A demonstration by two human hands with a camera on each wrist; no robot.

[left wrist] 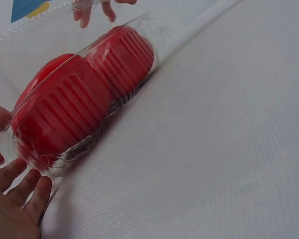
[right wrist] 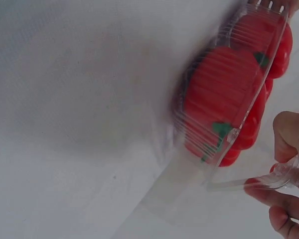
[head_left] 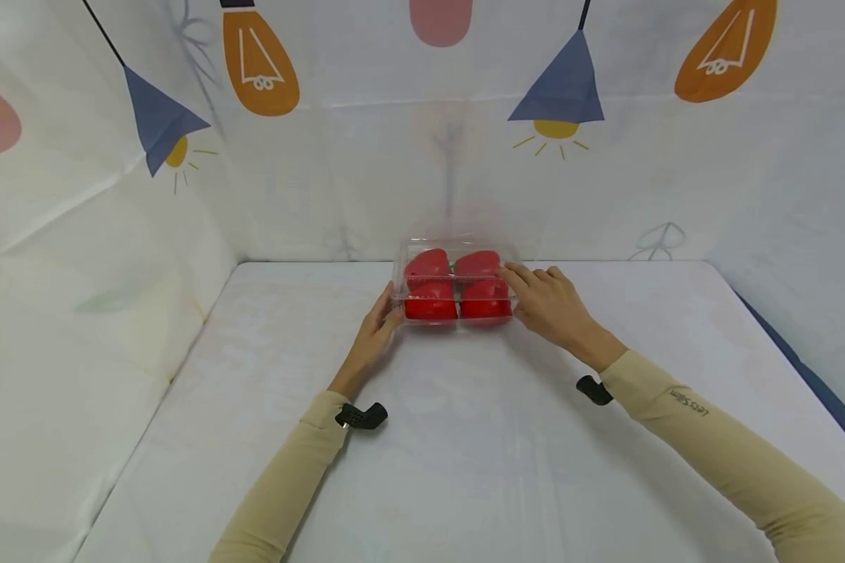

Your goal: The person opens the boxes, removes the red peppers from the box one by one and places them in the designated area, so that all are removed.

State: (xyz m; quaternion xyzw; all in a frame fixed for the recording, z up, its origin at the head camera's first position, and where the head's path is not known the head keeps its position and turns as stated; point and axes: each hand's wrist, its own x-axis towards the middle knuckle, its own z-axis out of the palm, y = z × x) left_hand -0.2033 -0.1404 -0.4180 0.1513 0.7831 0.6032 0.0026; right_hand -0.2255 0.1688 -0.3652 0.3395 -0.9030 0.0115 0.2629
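A clear plastic clamshell box (head_left: pixel 458 322) sits at the far edge of the white table with several red bell peppers (head_left: pixel 431 300) inside. Green stems show on some peppers in the right wrist view. My left hand (head_left: pixel 376 324) is at the box's left end, its extended fingertips (left wrist: pixel 38 196) touching the plastic. On the other side, my right hand (head_left: pixel 545 301) pinches the edge of the clear lid (right wrist: pixel 234 185) between thumb and fingers. A gap shows between that lid edge and the box rim, above which the peppers bulge.
Behind the box hangs a white cloth wall (head_left: pixel 366 180) printed with lamps and bulbs. Another cloth wall (head_left: pixel 77 313) borders the left side. The white table (head_left: pixel 465 453) stretches out in front of the box. Dark wrist-worn devices (head_left: pixel 363 416) sit at both sleeves.
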